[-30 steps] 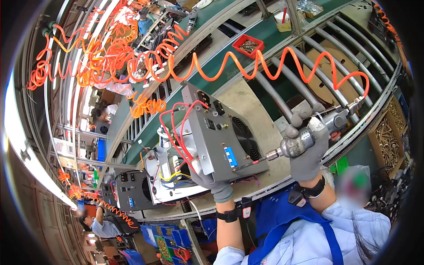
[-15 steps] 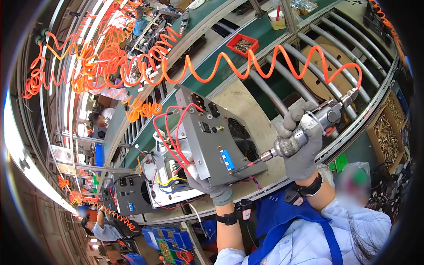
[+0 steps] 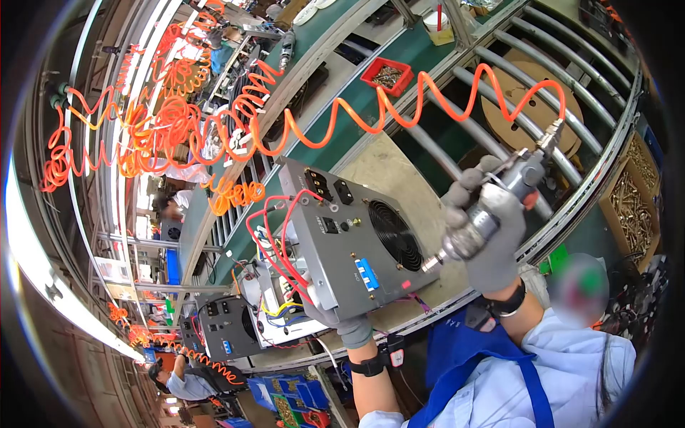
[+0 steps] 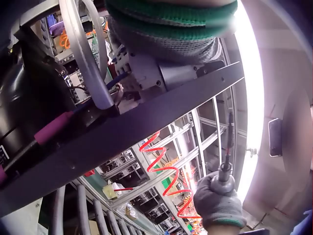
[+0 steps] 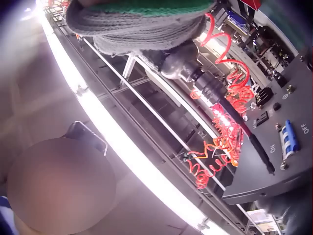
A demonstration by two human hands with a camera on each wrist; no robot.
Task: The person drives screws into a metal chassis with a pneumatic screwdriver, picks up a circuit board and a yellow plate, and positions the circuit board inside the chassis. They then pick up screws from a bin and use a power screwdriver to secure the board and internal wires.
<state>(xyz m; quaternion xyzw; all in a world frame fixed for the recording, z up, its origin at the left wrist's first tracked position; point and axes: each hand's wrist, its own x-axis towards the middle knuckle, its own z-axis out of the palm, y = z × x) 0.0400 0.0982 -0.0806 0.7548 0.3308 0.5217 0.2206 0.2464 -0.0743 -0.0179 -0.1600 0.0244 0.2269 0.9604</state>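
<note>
A grey metal front panel [image 3: 335, 250] with a round fan grille, sockets and a blue switch [image 3: 366, 274] stands tilted over an open chassis. My gloved left hand [image 3: 349, 329] grips the panel's lower left edge, its fingers partly hidden behind the sheet. In my gloved right hand [image 3: 496, 246] is a pneumatic screwdriver [image 3: 524, 175], held slantwise by its body. Its long dark bit [image 5: 250, 134] points at the panel, with the tip close to a screw [image 5: 284, 166] at the end of the blue switch. Red wires [image 3: 275, 232] loop from the panel's left side.
An orange coiled air hose [image 3: 374, 118] runs from the screwdriver across the conveyor rollers [image 3: 428, 146]. Beyond are a red tray [image 3: 387, 75] of small parts and a cardboard reel [image 3: 531, 107]. A box of screws [image 3: 628, 214] is at right; another grey unit [image 3: 227, 328] stands left.
The right hand and screwdriver have tilted more steeply, and the chuck has shifted slightly down the view. The left hand keeps its grip on the panel. The head view has shifted a little.
</note>
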